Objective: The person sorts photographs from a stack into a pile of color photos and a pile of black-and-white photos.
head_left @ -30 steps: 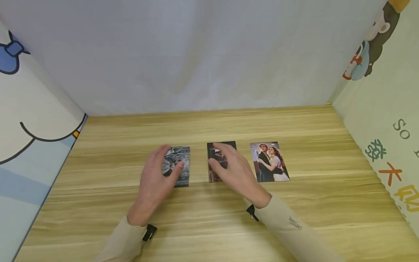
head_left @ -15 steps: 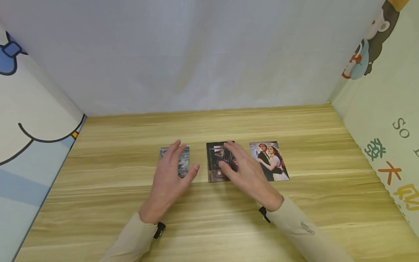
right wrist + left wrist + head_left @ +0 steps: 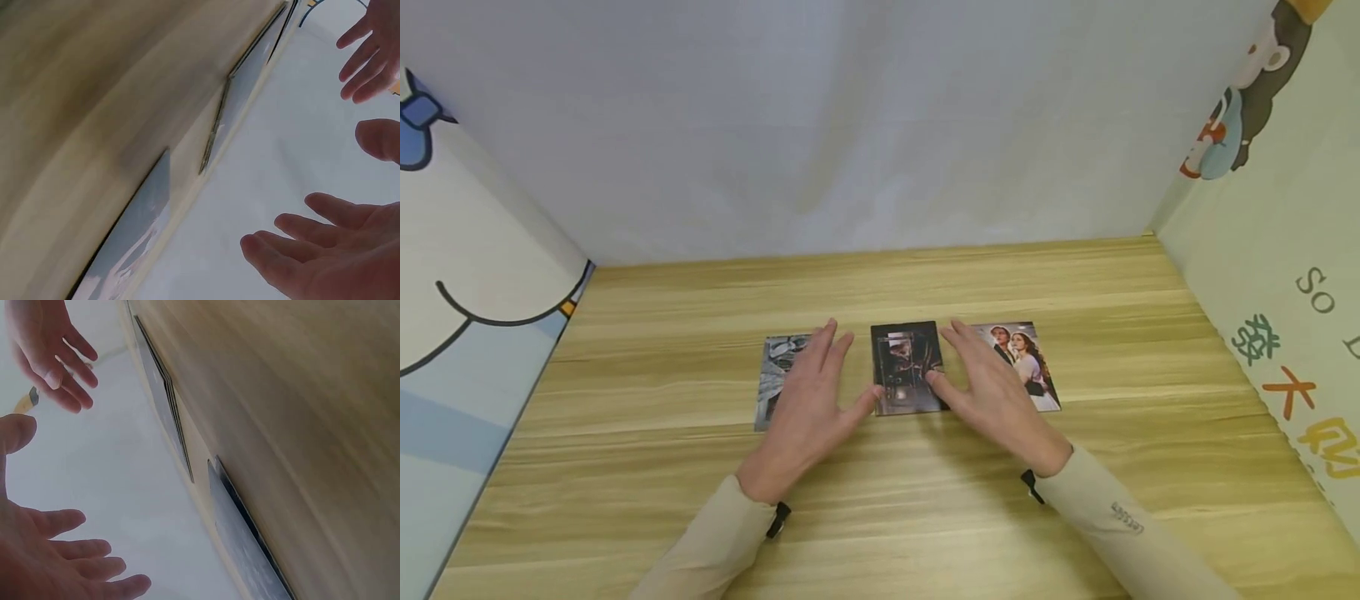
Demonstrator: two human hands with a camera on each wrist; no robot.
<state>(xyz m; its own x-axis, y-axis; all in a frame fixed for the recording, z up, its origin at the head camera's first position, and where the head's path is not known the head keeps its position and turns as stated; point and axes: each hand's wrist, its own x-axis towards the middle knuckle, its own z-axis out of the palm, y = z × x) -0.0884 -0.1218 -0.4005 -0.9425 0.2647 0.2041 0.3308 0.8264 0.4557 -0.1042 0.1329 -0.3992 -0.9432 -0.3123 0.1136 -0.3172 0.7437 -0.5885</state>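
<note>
Left hand [image 3: 808, 412] and right hand [image 3: 1000, 402]: shifted rightward since the earlier frame; both empty, fingers spread. Left card [image 3: 770, 383], right card [image 3: 1036, 367]: partly beneath them. Middle card stack [image 3: 910, 367]: between, flat on worktop [image 3: 925, 525]. Handling, judged best: slow, fingertips clear of edges.

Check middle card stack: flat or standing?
The card stack lies flat: its picture faces up, and both wrist views show its edge against the table.
</note>
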